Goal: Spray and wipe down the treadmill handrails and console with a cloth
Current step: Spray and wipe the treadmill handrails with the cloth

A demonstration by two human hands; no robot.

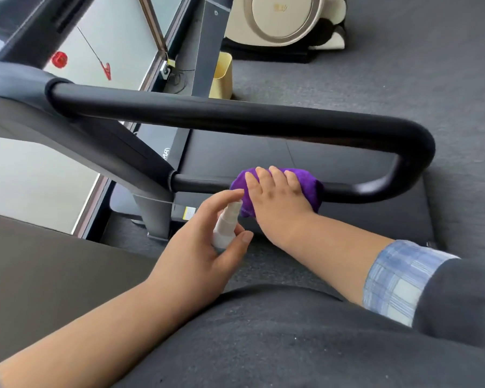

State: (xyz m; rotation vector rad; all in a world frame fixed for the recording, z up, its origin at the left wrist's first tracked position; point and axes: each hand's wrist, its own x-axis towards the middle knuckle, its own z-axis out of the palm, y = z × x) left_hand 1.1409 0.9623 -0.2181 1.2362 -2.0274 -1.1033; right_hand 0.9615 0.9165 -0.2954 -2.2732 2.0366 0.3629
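A treadmill is seen from above, from the head of the person cleaning it. A thick black handrail runs from the console housing at the left across to the right, bends round in a loop, and comes back as a thinner lower bar. On that lower bar a purple cloth is pressed by the right hand, whose palm lies flat over the cloth and whose fingers are curled over the top of the bar, so the cloth is gripped against the rail. Just to the left of it, and slightly nearer the viewer, a small white spray bottle is held upright in the left hand; the bottle is pinched between thumb and fingers, and the index finger is stretched over the nozzle, which is pointed toward the cloth. The two hands are almost touching. A rolled blue checked cuff is shown under a dark sleeve on the right forearm. The dark treadmill belt is visible beneath the rail. Grey carpet is spread beyond, with a pale yellow bin standing near a cream and gold machine at the top.
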